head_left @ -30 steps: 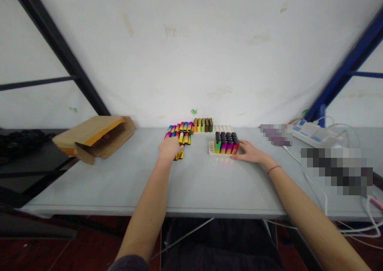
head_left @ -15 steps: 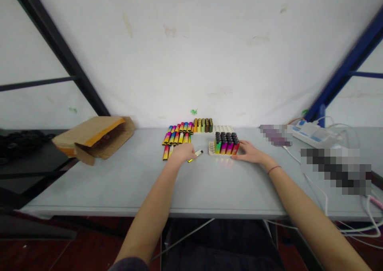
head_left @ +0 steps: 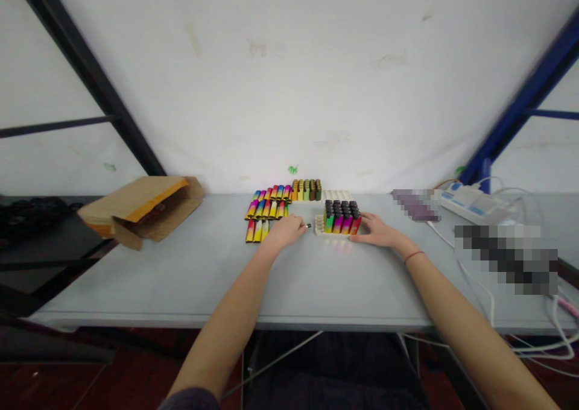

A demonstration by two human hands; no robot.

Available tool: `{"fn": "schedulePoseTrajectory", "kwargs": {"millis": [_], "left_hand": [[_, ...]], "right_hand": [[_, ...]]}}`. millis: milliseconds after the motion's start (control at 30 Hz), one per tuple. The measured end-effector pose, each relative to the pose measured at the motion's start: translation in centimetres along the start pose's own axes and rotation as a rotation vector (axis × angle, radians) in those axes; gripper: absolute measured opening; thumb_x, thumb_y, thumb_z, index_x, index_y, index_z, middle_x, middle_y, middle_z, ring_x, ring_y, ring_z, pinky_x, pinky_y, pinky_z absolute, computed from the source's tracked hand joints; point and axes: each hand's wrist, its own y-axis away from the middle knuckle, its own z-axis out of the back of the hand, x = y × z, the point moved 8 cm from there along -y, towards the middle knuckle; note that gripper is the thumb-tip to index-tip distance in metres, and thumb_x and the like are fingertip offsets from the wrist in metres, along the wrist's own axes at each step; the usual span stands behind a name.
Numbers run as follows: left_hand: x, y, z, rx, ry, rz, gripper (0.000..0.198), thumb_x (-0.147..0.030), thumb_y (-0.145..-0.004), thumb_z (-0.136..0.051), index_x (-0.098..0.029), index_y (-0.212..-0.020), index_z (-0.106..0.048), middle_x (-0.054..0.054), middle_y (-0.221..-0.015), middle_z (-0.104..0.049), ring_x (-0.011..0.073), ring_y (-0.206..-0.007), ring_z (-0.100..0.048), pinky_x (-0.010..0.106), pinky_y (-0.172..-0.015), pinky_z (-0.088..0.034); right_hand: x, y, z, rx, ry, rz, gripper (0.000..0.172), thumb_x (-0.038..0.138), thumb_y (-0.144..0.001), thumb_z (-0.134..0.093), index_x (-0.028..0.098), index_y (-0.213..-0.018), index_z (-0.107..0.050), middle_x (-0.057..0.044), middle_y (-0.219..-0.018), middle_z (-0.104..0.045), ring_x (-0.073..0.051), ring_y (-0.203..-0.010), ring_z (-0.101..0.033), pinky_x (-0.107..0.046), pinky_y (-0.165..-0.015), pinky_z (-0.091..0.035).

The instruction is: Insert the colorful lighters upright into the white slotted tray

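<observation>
My left hand [head_left: 286, 231] is closed around a lighter [head_left: 309, 225], whose dark end pokes out to the right; the rest is hidden by my fingers. Just right of it stands a white tray [head_left: 319, 224] with upright lighters in rainbow colours [head_left: 342, 217], black tops up. Holes at the tray's left end hold nothing. My right hand [head_left: 380, 231] grips the tray's right side, thumb at the front and fingers behind. Left of and behind my left hand, colourful lighters [head_left: 266, 208] lie flat in rows.
Against the wall, a block of upright greenish and yellow lighters [head_left: 307, 190] stands beside another white tray [head_left: 337, 195]. An open cardboard box [head_left: 140, 202] lies at the left. At the right are a power strip [head_left: 473, 202], white cables [head_left: 479, 277] and blurred-out items.
My left hand has picked up the lighter that lay tilted on the table and moved slightly right, towards the tray. My right hand stays in place.
</observation>
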Motion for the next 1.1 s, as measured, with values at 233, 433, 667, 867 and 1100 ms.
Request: {"fn": "schedulePoseTrajectory", "kwargs": {"millis": [233,433,667,867,1100], "left_hand": [[-0.5,-1.3,-1.0,-0.186,1.068,0.234,0.024,-0.033,-0.101,-0.041,-0.021,-0.085,-0.054,0.001,-0.073,-0.065,0.0145,-0.064,-0.066,0.025,-0.065,-0.052],[-2.4,-1.0,-3.1,-0.116,1.528,0.348,0.042,-0.056,-0.102,-0.036,-0.023,-0.077,-0.045,-0.007,-0.057,-0.043,0.0071,-0.039,-0.034,0.02,-0.043,-0.03],[-1.5,-0.7,-3.2,-0.157,1.553,0.383,0.058,-0.075,-0.095,-0.033,-0.024,-0.068,-0.036,-0.009,-0.047,-0.025,0.0069,-0.036,-0.02,0.019,-0.038,-0.018],[-0.6,-0.7,-2.9,-0.255,1.647,0.424,0.047,-0.054,-0.101,-0.03,-0.024,-0.064,-0.033,-0.009,-0.045,-0.021,0.0073,-0.036,-0.015,0.017,-0.038,-0.014],[-0.9,-0.3,-3.0,-0.341,1.727,0.493,0.045,-0.037,-0.102,-0.027,-0.023,-0.06,-0.034,-0.008,-0.042,-0.022,0.0077,-0.034,-0.014,0.018,-0.037,-0.011]], "right_hand": [[-0.5,-0.1,-0.1,-0.038,-0.009,0.03,0.086,0.075,-0.082,-0.071,0.025,-0.152,-0.06,-0.014,-0.154,-0.062,-0.043,-0.143,-0.053,-0.061,-0.123,-0.039],[-0.5,-0.2,-0.1,-0.036,-0.003,0.03,0.084,0.074,-0.082,-0.072,0.024,-0.149,-0.063,-0.014,-0.152,-0.063,-0.042,-0.142,-0.055,-0.059,-0.123,-0.041],[-0.6,-0.2,-0.3,-0.02,0.0,0.012,0.087,0.077,-0.082,-0.071,0.022,-0.149,-0.062,-0.015,-0.155,-0.06,-0.042,-0.145,-0.052,-0.057,-0.124,-0.038],[-1.0,-0.1,-0.4,-0.006,0.017,-0.017,0.088,0.077,-0.083,-0.068,0.019,-0.149,-0.062,-0.018,-0.158,-0.057,-0.044,-0.148,-0.049,-0.058,-0.125,-0.037],[-1.4,-0.5,-0.8,-0.01,0.014,0.02,0.088,0.078,-0.083,-0.068,0.02,-0.15,-0.062,-0.017,-0.156,-0.059,-0.044,-0.145,-0.051,-0.059,-0.124,-0.038]]}}
